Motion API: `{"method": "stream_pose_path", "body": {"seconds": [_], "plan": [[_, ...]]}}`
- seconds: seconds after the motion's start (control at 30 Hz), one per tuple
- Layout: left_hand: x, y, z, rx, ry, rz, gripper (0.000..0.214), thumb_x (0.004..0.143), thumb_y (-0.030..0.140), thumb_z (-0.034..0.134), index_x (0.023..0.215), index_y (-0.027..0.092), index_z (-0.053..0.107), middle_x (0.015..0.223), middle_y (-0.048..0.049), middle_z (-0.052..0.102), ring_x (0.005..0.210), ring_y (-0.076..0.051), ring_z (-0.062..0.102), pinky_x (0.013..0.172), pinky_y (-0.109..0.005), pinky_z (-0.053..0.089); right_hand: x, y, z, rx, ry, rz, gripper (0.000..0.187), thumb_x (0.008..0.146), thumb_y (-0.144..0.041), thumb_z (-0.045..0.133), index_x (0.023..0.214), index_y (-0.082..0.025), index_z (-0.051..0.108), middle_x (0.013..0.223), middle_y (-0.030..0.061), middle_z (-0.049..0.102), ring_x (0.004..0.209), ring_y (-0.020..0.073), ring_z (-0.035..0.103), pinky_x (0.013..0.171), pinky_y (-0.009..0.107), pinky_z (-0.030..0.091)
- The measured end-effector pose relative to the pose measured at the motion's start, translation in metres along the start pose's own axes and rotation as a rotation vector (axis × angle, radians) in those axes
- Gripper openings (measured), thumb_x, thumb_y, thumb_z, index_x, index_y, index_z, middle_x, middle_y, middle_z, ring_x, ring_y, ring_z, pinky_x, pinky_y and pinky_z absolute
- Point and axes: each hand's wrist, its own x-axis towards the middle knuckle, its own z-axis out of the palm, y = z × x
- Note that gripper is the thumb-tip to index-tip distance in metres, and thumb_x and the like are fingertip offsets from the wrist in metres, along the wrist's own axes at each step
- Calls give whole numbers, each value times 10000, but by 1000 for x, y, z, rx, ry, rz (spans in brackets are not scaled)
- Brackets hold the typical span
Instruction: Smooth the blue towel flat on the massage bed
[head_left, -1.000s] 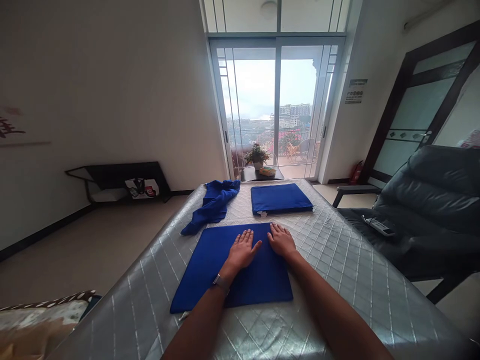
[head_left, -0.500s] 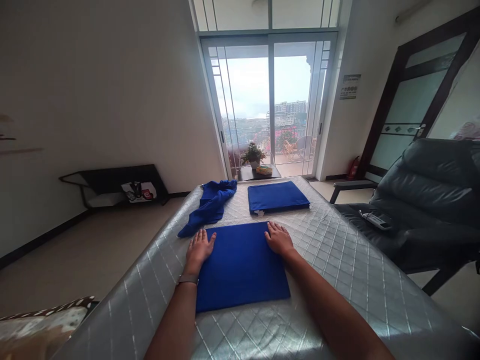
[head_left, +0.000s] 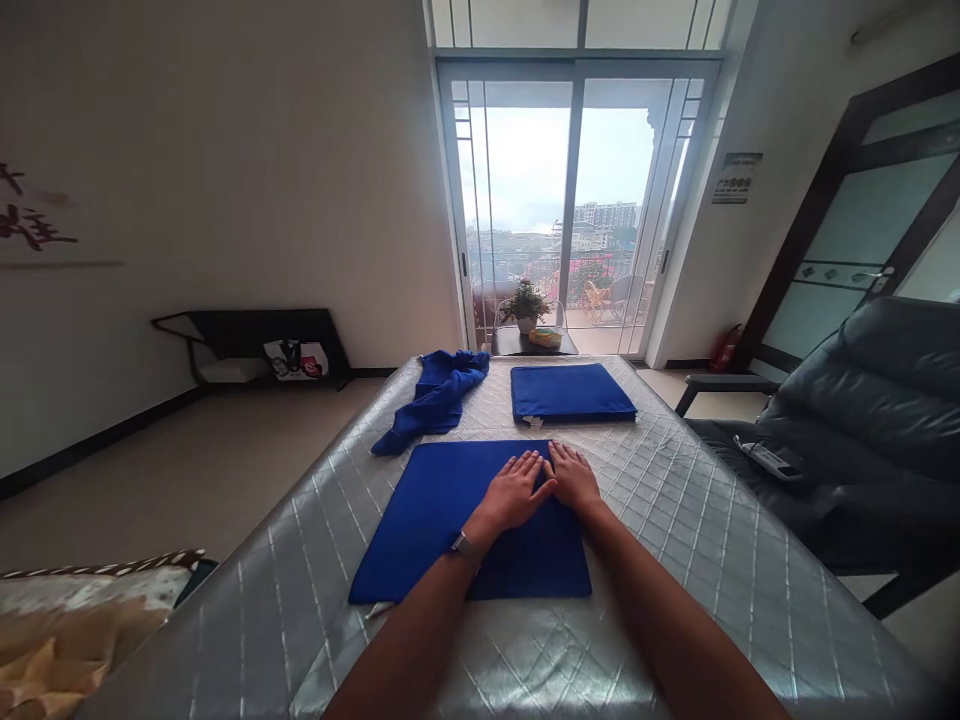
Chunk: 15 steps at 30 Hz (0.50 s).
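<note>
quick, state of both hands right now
Left hand: open, palm down on the nearest blue cloth, gripping nothing.
Right hand: open, palm down at the cloth's far right corner.

Bright sliding glass door, pale walls, dark armchair

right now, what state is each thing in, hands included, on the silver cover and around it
near blue cloth, spread flat
left hand, open, palm down on that cloth
right hand, palm down at its far right corner
crumpled blue cloth, bunched up
folded blue cloth, flat, layered
silver cover, spread under the cloths
potted plant, upright
sliding glass door, looks shut
</note>
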Motion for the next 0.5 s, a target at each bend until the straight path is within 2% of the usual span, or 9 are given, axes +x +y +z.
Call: {"method": "stream_pose_path", "body": {"seconds": [0.07,0.13,0.3,0.5], "plan": [[3,14,10,-34,-6,35,744,1010,611,157,1538,125,354,1609,-103,337,1509,-211,243,1244,-379,193,0,1,-1,-19,-13,-17,598,1004,-337,260,1560,-124,318,1627,48,284,1492,198,245,1208,368,151],[4,13,12,-33,-30,-3,758,1008,614,137,1542,117,343,1612,-115,324,1512,-219,236,1245,-402,189,-1,0,-2,-20,-13,-19,599,1009,-348,253,1561,-123,315,1626,50,287,1492,196,244,1207,366,154],[8,-13,0,19,-105,-154,824,987,649,56,1549,108,322,1628,-117,282,1521,-218,200,1250,-428,148,-3,-5,-6,14,-2,18,608,1009,-382,259,1558,-127,323,1626,54,289,1492,202,242,1211,377,139],[11,-33,-5,45,-88,-247,846,973,668,49,1554,113,315,1631,-108,278,1523,-226,197,1251,-436,137,-3,-6,-9,14,-20,27,614,1011,-382,243,1567,-128,300,1630,38,280,1497,188,230,1218,370,125]]}}
